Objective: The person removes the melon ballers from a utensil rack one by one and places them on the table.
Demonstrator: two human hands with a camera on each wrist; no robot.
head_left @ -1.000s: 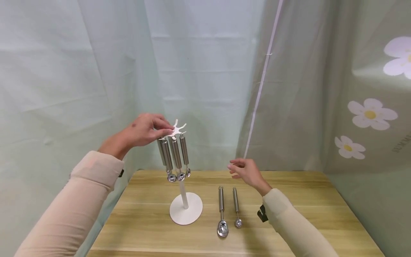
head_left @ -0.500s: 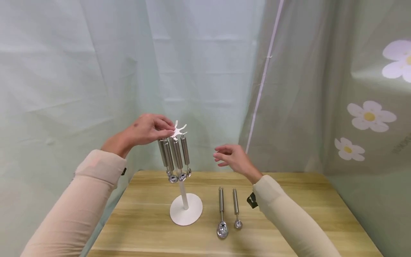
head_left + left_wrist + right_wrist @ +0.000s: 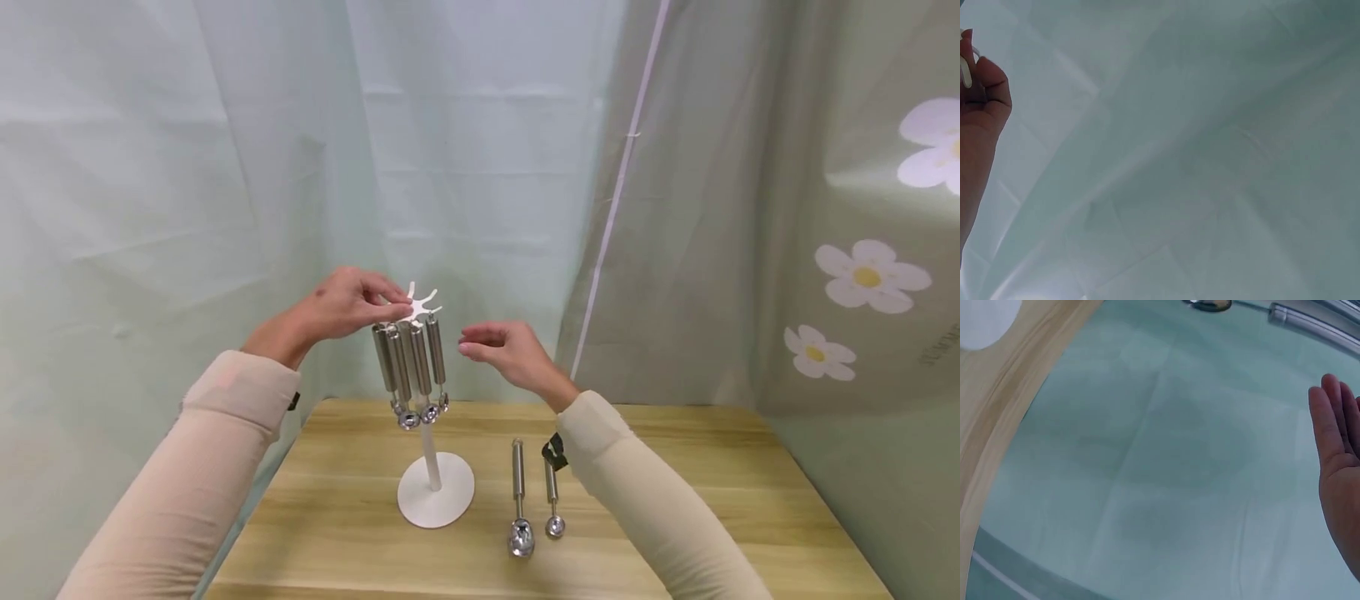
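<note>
A white stand [image 3: 435,500] with a star-shaped hook top [image 3: 420,302] carries several steel scoops [image 3: 411,367] hanging by their handles. My left hand [image 3: 341,304] pinches the left side of the hook top; the left wrist view shows my fingers [image 3: 982,81] curled on a white prong. My right hand [image 3: 502,350] hovers just right of the hanging scoops with fingers straight, holding nothing [image 3: 1335,444]. A larger scoop [image 3: 519,496] and a smaller one [image 3: 553,508] lie side by side on the wooden table [image 3: 675,517].
Pale green curtains hang close behind and to the left of the table. A flowered curtain [image 3: 862,267] closes off the right side. The table's left edge [image 3: 247,525] lies near my left sleeve.
My right hand rose from above the two lying scoops and moved left toward the hanging ones. My left hand stayed on the hook top.
</note>
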